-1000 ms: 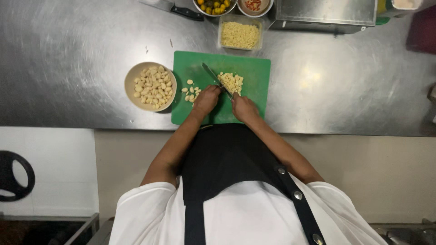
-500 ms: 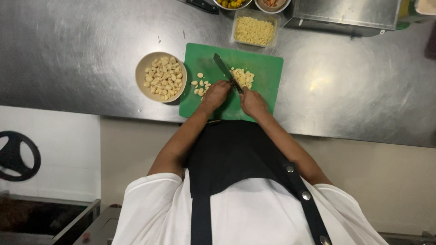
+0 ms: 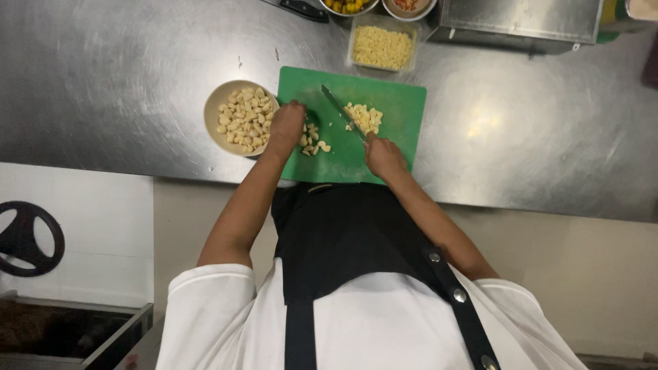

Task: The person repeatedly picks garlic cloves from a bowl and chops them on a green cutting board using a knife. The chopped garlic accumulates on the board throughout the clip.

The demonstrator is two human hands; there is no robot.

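A green cutting board (image 3: pixel 397 103) lies on the steel counter. My right hand (image 3: pixel 384 155) grips a knife (image 3: pixel 340 109) whose blade slants up-left beside a pile of chopped garlic (image 3: pixel 364 117). My left hand (image 3: pixel 286 125) rests at the board's left edge, over a few whole garlic cloves (image 3: pixel 313 144), right beside a round bowl of peeled cloves (image 3: pixel 241 118). Whether its fingers hold a clove is hidden.
A clear rectangular tub of chopped garlic (image 3: pixel 382 45) stands behind the board. Two round bowls (image 3: pixel 349 6) and a dark-handled knife (image 3: pixel 301 8) sit at the far edge, with a steel box (image 3: pixel 521 20) at the back right. A black wheel (image 3: pixel 27 238) hangs low left.
My left hand has moved left from beside the knife to the loose cloves near the bowl. The right hand stays on the knife next to the chopped pile.
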